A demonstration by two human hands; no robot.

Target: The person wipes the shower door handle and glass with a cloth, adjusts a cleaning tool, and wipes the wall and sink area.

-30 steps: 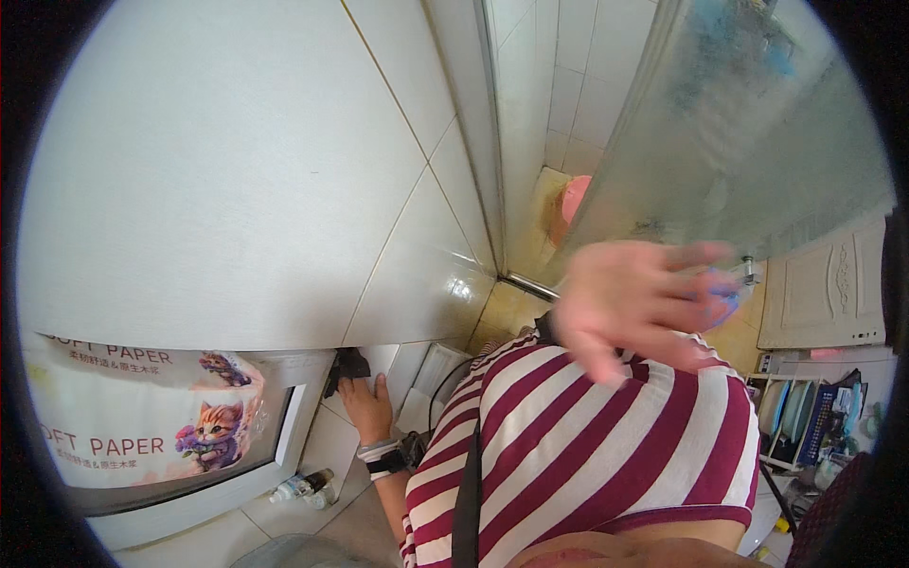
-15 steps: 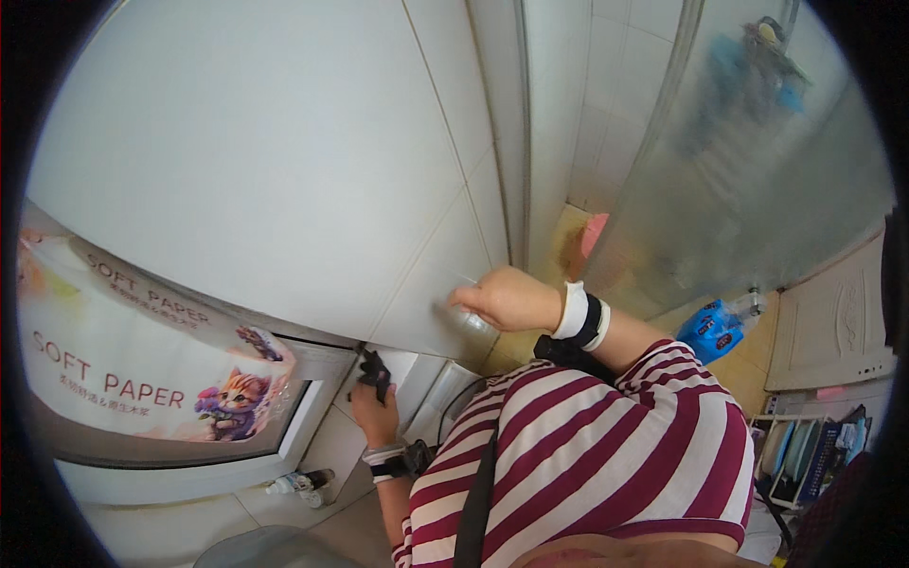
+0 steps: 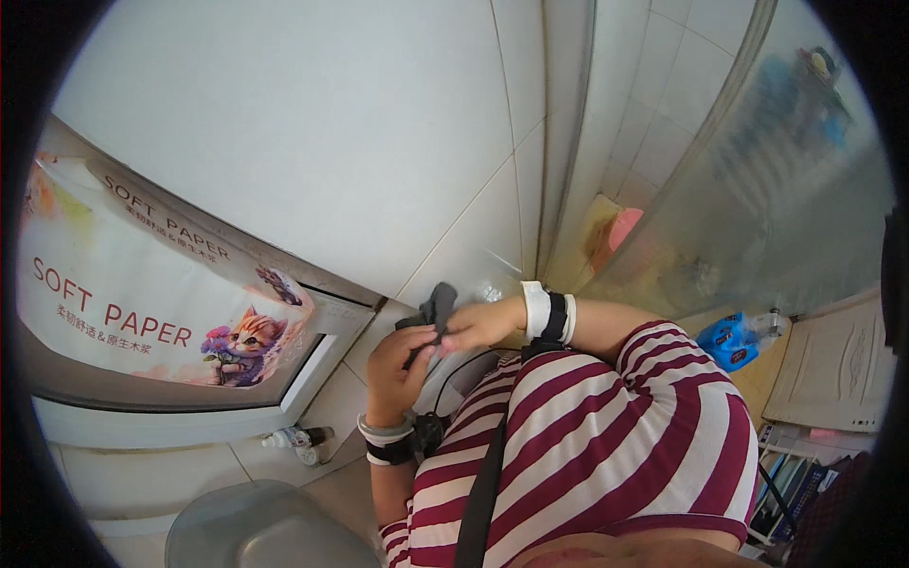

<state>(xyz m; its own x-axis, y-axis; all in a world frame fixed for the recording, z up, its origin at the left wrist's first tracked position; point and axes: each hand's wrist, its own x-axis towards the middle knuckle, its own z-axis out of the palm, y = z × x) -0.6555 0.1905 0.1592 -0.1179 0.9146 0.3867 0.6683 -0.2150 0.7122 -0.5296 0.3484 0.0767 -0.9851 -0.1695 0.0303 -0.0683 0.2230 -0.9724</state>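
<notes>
Dark grey cloth-like piece (image 3: 439, 305) in front of the tiled wall (image 3: 469, 237), pinched in the fingers of left hand (image 3: 400, 358) and right hand (image 3: 485, 323); probably light, limp, unbreakable, best held by its edges.

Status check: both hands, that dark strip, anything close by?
Left hand gripping dark strip. Right hand at strip, grip unclear. Strip end sticks out above hands. Thin black cord close below them.
</notes>
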